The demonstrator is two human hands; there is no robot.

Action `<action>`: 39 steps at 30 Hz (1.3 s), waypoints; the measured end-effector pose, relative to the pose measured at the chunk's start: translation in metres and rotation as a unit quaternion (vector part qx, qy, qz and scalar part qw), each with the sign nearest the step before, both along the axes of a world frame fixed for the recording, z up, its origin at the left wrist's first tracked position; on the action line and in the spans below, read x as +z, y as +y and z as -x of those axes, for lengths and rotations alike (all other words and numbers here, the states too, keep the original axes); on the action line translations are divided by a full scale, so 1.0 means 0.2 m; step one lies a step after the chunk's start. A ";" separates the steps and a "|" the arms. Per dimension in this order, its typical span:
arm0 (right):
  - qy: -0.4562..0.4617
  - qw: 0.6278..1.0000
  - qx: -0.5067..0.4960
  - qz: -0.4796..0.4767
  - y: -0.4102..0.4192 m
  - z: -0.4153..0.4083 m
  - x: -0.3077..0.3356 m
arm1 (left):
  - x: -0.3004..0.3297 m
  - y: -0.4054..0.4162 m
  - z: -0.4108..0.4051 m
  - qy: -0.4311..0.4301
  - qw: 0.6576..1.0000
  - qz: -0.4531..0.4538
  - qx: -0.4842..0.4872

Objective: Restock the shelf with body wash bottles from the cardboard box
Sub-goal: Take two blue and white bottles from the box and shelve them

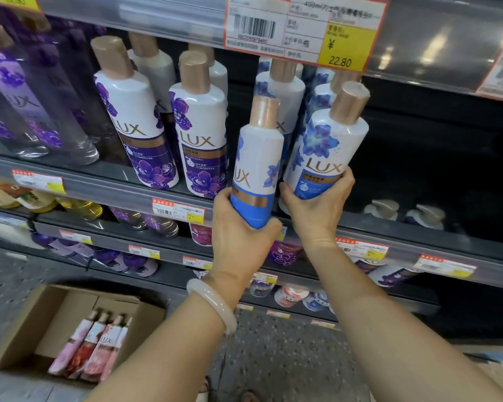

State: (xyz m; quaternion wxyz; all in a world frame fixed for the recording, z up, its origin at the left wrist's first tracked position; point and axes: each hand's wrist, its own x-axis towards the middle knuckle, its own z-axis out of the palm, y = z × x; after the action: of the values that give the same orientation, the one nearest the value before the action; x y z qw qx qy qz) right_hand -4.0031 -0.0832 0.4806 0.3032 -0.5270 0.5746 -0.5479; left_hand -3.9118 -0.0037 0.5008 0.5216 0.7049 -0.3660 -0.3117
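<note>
Shop shelf (169, 195), each hand gripping a blue bottle.
Left hand (241, 236) wraps one blue bottle (256, 166), right hand (317, 207) another (323, 152), both at the shelf edge beside purple bottles (201, 134); cardboard box (44, 323) on the floor holds pink bottles (95, 349).

We see a price tag (304, 30) reading 22.80 clipped to the upper rail's front edge. Clear purple bottles (26, 105) stand at the left end. Two pump tops (404, 214) sit below at the right. A speckled floor (288, 358) lies underneath.
</note>
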 end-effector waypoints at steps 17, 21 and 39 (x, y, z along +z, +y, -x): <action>-0.018 0.999 0.030 -0.007 -0.01 0.04 0.00 | -0.01 -0.16 0.07 -0.056 0.988 0.141 0.039; -0.005 0.999 0.034 -0.003 -0.01 0.05 0.00 | 0.02 -0.25 0.05 -0.063 0.982 0.161 0.073; 0.098 0.990 0.097 -0.041 0.05 0.14 -0.12 | -0.20 -0.26 -0.04 -0.085 0.994 0.066 0.008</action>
State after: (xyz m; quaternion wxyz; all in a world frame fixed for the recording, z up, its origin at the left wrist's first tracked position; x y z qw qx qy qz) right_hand -4.0318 -0.0737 0.4568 0.3187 -0.6187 0.5696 -0.4372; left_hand -3.9045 -0.0559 0.4607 0.5367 0.6958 -0.4228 -0.2213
